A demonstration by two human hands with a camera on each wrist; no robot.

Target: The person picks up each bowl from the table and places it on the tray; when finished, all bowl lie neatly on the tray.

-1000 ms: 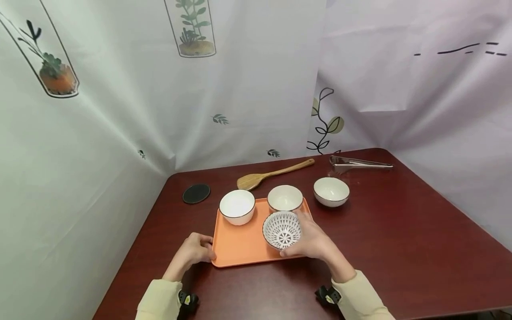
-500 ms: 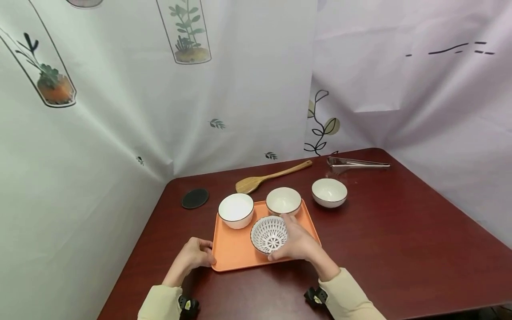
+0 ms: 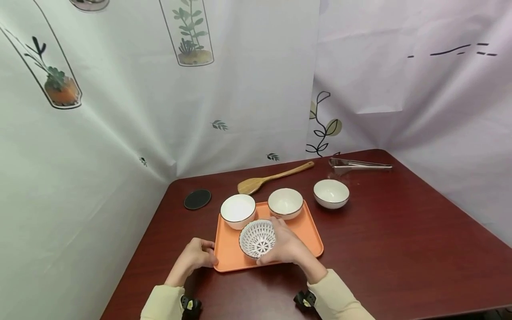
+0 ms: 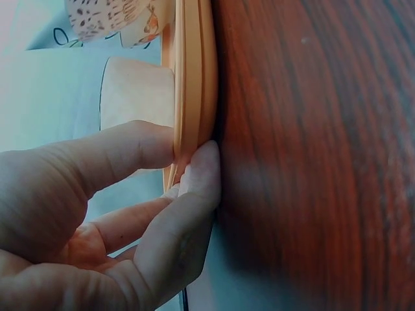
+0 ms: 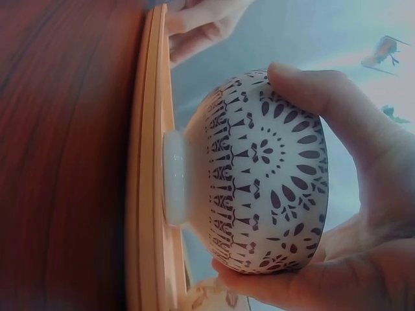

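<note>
My right hand (image 3: 283, 243) grips a white bowl (image 3: 256, 238) with a dark pattern inside and out, thumb and fingers on opposite sides of its wall. In the right wrist view the bowl's foot (image 5: 175, 178) is right at the surface of the orange tray (image 5: 150, 162). My left hand (image 3: 196, 255) pinches the tray's near left corner, thumb over the rim and fingers beneath it, as the left wrist view shows. Two plain white bowls stand along the tray's far side, one at the left (image 3: 238, 211) and one further right (image 3: 286, 203).
Another white bowl (image 3: 331, 194) stands on the dark red table just right of the tray. Behind lie a wooden spatula (image 3: 256, 182) and metal tongs (image 3: 360, 165). A round black coaster (image 3: 198, 199) lies at the back left. A printed curtain (image 3: 240, 89) hangs behind the table.
My right hand has moved the patterned bowl leftward over the tray, from its right part to near the middle. The left hand keeps its hold on the tray corner. The head view shifted slightly.
</note>
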